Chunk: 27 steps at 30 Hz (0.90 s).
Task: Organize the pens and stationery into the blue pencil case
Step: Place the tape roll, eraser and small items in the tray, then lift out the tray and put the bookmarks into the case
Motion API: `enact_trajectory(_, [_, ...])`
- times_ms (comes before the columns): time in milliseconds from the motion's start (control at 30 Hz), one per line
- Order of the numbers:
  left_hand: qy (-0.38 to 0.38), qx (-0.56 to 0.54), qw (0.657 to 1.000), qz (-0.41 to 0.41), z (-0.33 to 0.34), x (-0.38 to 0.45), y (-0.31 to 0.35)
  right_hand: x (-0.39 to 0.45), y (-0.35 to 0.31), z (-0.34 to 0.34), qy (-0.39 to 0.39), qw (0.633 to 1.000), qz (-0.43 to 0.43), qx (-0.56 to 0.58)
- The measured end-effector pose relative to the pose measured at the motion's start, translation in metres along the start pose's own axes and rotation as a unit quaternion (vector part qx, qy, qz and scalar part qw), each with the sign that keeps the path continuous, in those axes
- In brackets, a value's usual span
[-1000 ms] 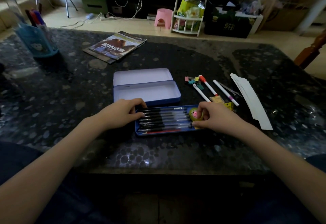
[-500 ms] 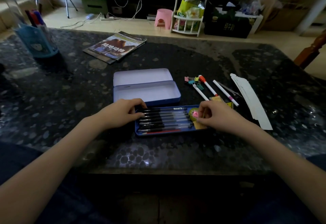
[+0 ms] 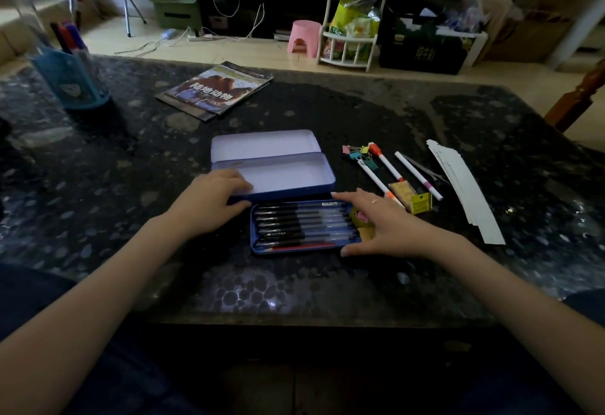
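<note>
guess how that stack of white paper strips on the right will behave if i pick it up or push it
The paper strips look long, thin and flat, so they would probably droop if lifted by one end. They lie fanned with their edges offset, so a push would likely spread them rather than move them together. They seem very light and should slide easily on the glossy table.

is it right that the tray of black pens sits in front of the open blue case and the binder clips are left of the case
Not quite. In the head view the binder clips lie right of the open blue case, not left. The tray of black pens does sit in front of it.
</note>
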State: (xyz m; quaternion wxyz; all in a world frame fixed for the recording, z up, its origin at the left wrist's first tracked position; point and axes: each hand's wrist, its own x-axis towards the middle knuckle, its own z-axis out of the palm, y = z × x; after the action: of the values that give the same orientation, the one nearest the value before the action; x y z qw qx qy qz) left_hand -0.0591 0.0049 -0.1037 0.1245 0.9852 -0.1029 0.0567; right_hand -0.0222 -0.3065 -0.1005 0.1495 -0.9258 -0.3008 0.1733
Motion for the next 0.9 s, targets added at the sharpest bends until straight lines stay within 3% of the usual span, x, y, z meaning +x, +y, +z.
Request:
enact_trajectory(133, [0.007,-0.009,1.000,-0.005,0.001,0.000,0.001,0.002,0.001,0.002,0.043,0.999,-0.031,-0.002])
enact_trajectory(367, [0.117,-0.040,0.992,-0.026,-0.011,0.002,0.008,-0.002,-0.005,-0.001,0.094,0.991,-0.063,0.066])
enact_trajectory(667, [0.209,-0.070,0.975,-0.040,-0.039,0.000,0.001,0.068,-0.027,-0.011,0.205,0.970,-0.011,0.131])
enact_trajectory(900, [0.209,-0.074,0.975,-0.033,-0.038,0.002,0.000,0.113,-0.036,-0.009,0.159,0.979,0.028,0.125])
